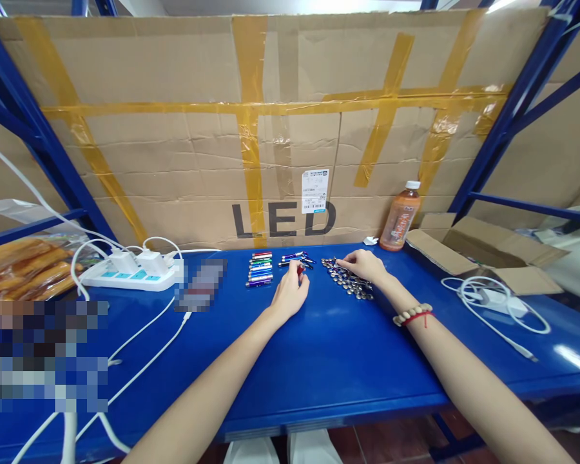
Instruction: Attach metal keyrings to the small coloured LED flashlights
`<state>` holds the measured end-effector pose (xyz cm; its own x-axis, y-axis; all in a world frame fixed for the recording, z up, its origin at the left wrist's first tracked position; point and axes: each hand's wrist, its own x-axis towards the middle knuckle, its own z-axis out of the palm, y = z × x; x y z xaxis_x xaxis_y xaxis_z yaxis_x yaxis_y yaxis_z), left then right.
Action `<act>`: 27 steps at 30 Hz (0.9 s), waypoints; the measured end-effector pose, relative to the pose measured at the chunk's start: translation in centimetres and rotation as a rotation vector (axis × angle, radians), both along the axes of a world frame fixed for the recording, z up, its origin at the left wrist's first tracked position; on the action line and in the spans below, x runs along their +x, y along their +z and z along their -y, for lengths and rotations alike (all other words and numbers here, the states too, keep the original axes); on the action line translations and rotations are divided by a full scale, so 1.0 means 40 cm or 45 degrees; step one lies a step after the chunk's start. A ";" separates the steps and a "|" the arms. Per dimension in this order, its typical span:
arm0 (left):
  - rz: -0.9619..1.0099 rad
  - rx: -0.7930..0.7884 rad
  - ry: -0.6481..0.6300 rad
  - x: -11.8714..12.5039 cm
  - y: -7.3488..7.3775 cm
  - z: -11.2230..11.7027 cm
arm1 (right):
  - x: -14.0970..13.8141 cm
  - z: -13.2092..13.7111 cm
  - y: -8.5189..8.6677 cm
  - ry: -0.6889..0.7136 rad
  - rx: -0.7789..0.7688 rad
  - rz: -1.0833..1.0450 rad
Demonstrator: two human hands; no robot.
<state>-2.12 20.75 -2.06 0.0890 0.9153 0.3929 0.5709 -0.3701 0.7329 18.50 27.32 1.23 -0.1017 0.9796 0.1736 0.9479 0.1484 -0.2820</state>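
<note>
My left hand (290,293) is closed around a small red shiny tube (300,268), with only its end showing. To its left, several slim metallic tubes (260,270) lie in a stacked row, coloured red, green, silver, blue and purple. Just behind my left hand lie a few loose blue and dark tubes (292,257). My right hand (365,265) reaches over a spread of small silver metal parts with round ends (345,281). Its thumb and fingertips are pinched together at the far side of these parts; what lies between them is too small to make out.
An orange drink bottle (400,218) stands at the back right, beside an opened cardboard box (478,248) and a coiled white cable (500,303). A white power strip (130,276) with plugs and cables lies left. Taped cardboard (183,167) walls the back of the blue table (328,367).
</note>
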 end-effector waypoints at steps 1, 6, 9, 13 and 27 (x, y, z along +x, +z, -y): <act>0.000 -0.001 -0.001 0.000 0.000 0.000 | 0.001 -0.003 -0.002 0.014 0.003 0.020; 0.008 0.027 0.003 0.000 -0.002 -0.002 | 0.018 -0.032 -0.020 0.085 0.002 0.068; -0.004 0.039 0.004 -0.001 -0.003 -0.003 | 0.034 -0.054 -0.034 0.178 0.008 0.010; -0.031 0.042 0.005 -0.001 -0.002 -0.003 | 0.050 -0.073 -0.044 0.264 0.049 -0.014; -0.021 0.026 0.024 -0.002 -0.003 -0.003 | 0.054 -0.074 -0.045 0.244 0.065 0.023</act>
<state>-2.22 20.87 -2.18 0.0784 0.9086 0.4102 0.5896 -0.3741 0.7159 20.65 30.27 -0.57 -0.2891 0.9319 0.2192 0.9057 0.3404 -0.2525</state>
